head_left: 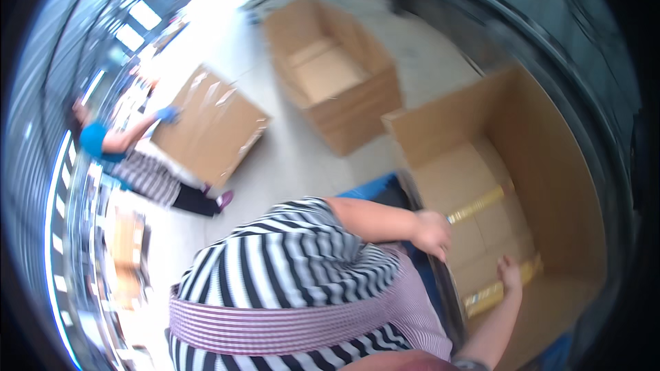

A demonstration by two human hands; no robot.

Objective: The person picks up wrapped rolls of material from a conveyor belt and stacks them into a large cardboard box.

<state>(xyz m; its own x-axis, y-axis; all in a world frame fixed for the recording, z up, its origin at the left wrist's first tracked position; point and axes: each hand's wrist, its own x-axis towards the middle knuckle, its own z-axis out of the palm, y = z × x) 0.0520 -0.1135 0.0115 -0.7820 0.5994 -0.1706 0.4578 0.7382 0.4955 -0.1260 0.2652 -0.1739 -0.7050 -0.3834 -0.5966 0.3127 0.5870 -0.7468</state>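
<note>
A large open cardboard box (564, 192) stands directly before me on the right, its inside bare apart from two yellow tape strips across the bottom. My left hand (433, 233) is closed at the box's near rim, beside one end of the farther tape strip (480, 205). Inside the box, my right hand (510, 273) hovers at or just above the nearer tape strip (485, 297), its fingers curled together. Blur hides whether that hand touches the tape or pinches anything small.
Beyond my box stands another open cardboard box (354, 124). At the left, a person (134, 158) with blue gloves holds a large taped carton (206, 124) tilted. Blue material (371, 189) lies beside my box's near wall. More cartons (127, 240) are stacked at the far left.
</note>
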